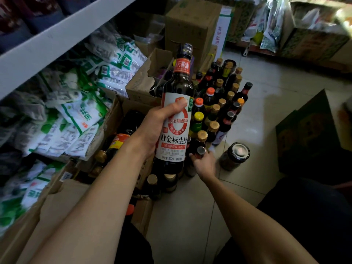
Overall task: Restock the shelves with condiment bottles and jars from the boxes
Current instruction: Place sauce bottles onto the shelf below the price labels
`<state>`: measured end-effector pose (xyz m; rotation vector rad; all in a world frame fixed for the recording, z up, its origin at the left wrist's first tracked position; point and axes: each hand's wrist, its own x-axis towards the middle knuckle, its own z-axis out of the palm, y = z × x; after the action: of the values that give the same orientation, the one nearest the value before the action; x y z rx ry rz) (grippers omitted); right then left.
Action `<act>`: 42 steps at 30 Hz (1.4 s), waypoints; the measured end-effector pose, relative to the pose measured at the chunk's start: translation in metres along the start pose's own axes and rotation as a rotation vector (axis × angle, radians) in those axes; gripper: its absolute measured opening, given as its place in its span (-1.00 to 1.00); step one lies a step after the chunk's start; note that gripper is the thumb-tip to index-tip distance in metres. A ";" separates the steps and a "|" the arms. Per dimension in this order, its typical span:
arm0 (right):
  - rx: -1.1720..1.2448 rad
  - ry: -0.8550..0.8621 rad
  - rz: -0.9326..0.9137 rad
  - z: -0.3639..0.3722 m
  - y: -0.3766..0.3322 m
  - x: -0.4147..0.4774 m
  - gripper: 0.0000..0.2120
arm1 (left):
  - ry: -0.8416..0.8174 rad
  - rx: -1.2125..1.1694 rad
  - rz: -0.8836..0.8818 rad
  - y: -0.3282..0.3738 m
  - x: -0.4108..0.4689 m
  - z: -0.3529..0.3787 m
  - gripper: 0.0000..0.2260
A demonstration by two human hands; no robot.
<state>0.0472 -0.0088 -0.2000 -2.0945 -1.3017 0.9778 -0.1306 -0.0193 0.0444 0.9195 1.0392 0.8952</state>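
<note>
Now left hand [156,125] holds soy bottle [176,139], right hand [205,164] small bottle [201,150]

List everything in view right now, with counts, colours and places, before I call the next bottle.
soy sauce glass bottle with white-and-red label: one, dark, raised upright over the boxes
small dark bottle with black cap: one, near end of the floor cluster
standing condiment bottles: many, dark, with gold, orange, yellow and black caps, clustered on the tiled floor
glass jar with metal lid: one, dark contents, on the floor right of the cluster
open cardboard boxes: at least two, brown, left below the shelf, bottles inside
tall closed cardboard box: one, brown, behind the cluster
plastic packets: many, white and green, piled at left
shelf board: one, grey, top left
left hand: grips the soy sauce bottle
right hand: grips the small bottle's neck
</note>
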 end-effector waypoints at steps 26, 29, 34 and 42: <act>0.648 -0.193 0.003 -0.176 -0.209 -0.051 -0.88 | 0.008 0.049 0.105 0.015 -0.007 0.003 -0.62; 0.649 -0.215 -0.014 -0.186 -0.217 -0.052 -0.89 | -0.006 0.016 0.124 0.016 -0.008 0.008 -0.65; 0.626 -0.216 -0.054 -0.198 -0.225 -0.050 -0.90 | -0.017 -0.057 0.176 0.022 -0.002 0.017 -0.60; 0.733 -0.238 -0.115 -0.235 -0.255 -0.044 -0.87 | 0.136 -0.320 0.289 0.027 0.009 0.036 -0.68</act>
<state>0.0753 0.0543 0.1423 -1.3628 -0.9431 1.4166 -0.0981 -0.0085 0.0750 0.7552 0.8554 1.3393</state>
